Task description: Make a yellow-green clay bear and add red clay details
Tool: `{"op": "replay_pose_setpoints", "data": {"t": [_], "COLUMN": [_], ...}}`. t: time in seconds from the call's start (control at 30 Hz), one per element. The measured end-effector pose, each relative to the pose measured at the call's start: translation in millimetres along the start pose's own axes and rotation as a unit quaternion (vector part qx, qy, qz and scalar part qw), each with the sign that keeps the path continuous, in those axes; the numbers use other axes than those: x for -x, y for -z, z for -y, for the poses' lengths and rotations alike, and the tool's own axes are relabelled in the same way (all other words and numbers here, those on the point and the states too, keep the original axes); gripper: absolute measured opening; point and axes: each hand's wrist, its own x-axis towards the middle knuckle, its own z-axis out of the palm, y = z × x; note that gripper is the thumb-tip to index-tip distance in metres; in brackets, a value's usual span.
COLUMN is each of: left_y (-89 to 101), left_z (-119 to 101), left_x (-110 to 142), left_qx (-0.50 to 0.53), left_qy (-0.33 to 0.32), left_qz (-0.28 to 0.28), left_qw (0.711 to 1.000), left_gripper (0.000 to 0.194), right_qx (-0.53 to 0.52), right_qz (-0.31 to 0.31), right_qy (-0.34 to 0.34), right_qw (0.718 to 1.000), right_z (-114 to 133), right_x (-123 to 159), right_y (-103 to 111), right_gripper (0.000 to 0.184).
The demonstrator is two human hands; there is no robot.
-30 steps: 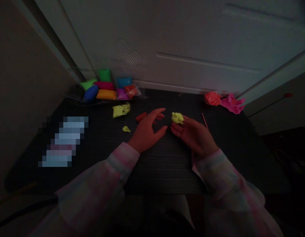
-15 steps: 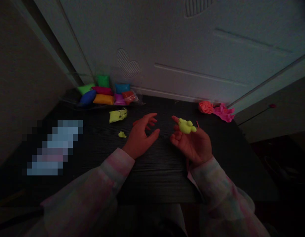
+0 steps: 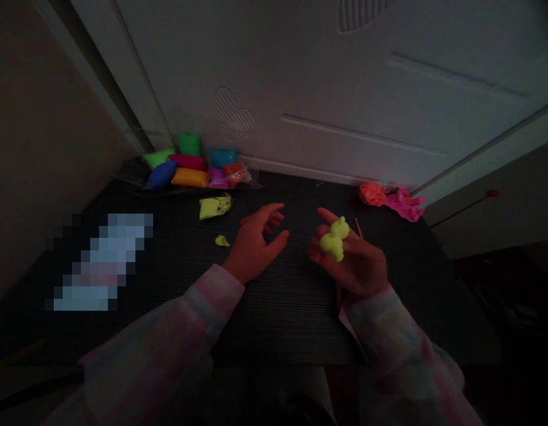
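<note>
Cupped upward, the right hand [image 3: 360,266] is supporting a lumpy yellow clay-like figure [image 3: 334,239], seemingly for viewing; the empty left hand [image 3: 256,242] is hovering, loosely curled, over the black bench [image 3: 282,319].

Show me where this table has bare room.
The dark tabletop is bare right of the right hand and between it and the left hand. Crowded: back left, with bagged colorful packets and the yellow wrapper.

Dim overall, with deep shadow across the dark bench [image 3: 291,313] and lower corners; the pale door [image 3: 309,71] is greyish, the picture slightly soft, the phone [image 3: 105,260] pixelated.
</note>
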Motion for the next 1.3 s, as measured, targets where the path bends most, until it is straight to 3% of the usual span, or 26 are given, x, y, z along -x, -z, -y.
{"op": "replay_pose_setpoints", "data": {"t": [0.17, 0.37, 0.77, 1.07, 1.3], "left_y": [0.1, -0.1, 1.6, 1.6, 2.4], "left_z": [1.7, 5.0, 7.6, 8.1, 7.7], "left_x": [-1.1, -3.9, -4.2, -4.0, -4.3], "left_qx": [-0.006, -0.001, -0.008, -0.009, -0.011], "left_qy": [0.007, 0.054, 0.039, 0.037, 0.043], "left_qz": [-0.014, -0.063, -0.091, -0.094, -0.098], "left_qw": [1.0, 0.997, 0.995, 0.995, 0.994], "left_gripper": [0.041, 0.035, 0.03, 0.029, 0.03], "right_qx": [0.099, 0.295, 0.408, 0.407, 0.445], "right_qz": [-0.047, -0.132, -0.16, -0.16, -0.146], "right_qy": [0.016, 0.068, 0.088, 0.073, 0.08], "right_qw": [0.994, 0.944, 0.895, 0.896, 0.88], "right_z": [-7.1, -24.9, -27.1, -27.1, -22.7], "right_x": [-6.9, -17.0, -19.6, -19.1, -18.4], "right_y": [-0.9, 10.7, 11.4, 12.7, 10.8], "right_gripper": [0.047, 0.049, 0.047, 0.052, 0.049]}}
